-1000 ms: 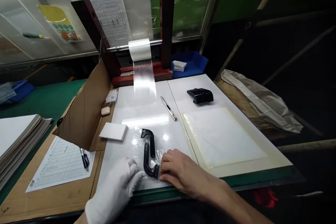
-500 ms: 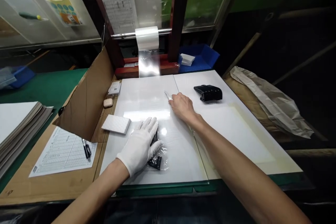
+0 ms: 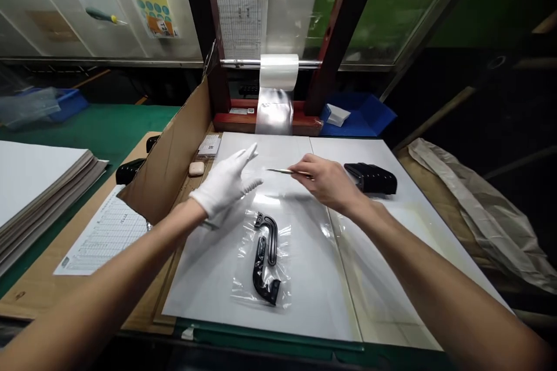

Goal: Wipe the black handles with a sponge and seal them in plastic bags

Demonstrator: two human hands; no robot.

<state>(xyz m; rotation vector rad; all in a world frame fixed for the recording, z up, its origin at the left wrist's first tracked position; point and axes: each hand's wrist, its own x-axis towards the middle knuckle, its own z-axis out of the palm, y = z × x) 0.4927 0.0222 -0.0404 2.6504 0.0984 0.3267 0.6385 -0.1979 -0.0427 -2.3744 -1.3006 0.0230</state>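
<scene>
My left hand [image 3: 230, 181], in a white glove, is raised over the left part of the white work surface [image 3: 209, 284]. Its fingers are stretched out, the thumb apart, and nothing shows between them. Bare, my right hand [image 3: 328, 182] pinches a slim, pointed metal tool [image 3: 281, 171] whose tip points left toward the glove. Below both hands, two curved black parts [image 3: 266, 261] lie flat under or inside clear plastic film [image 3: 243, 278]. A glossy black ribbed part [image 3: 372, 178] rests to the right of my right hand.
A roll of clear film [image 3: 278, 72] hangs on a rod at the back, its strip reaching down. Beside it is a blue bin [image 3: 361, 116]. An upright cardboard flap [image 3: 174, 145] borders the left, with a printed sheet [image 3: 100, 237] beyond it.
My left hand has lifted off the bagged black parts and moved up and left, uncovering them. The tool in my right hand now lies nearly level. The white block is out of sight.
</scene>
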